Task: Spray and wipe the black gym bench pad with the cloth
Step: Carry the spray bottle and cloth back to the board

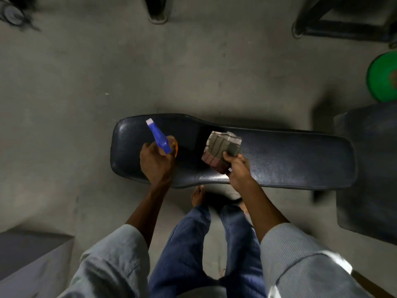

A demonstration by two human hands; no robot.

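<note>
Standing at near long edge of bench pad [279, 160], both hands out over it, nothing laid down yet. Left hand [155, 163] wrapped closed around a spray bottle [160, 137]: blue head with a pale nozzle tip points away toward the far left corner of the pad, orange body mostly hidden behind the fingers; cannot tell if the trigger is being squeezed. Right hand [238, 168] clenched on a folded checked cloth [221, 148], held above the pad's middle, seemingly not pressed to the surface, though contact is hard to judge from above. Pad itself: long, black, glossy, wider at the left end, lying across the view just beyond the hands, on a grey floor [86, 82]. Progress, as a judgement: early. No clear wet patch, mist or wipe streaks visible; the sheen could be plain lighting. Spraying looks like the step in hand, aimed at the left end; wiping of the whole length is left. Farther off: a green disc [382, 76] at the right edge, dark equipment legs beyond, blurred.
</note>
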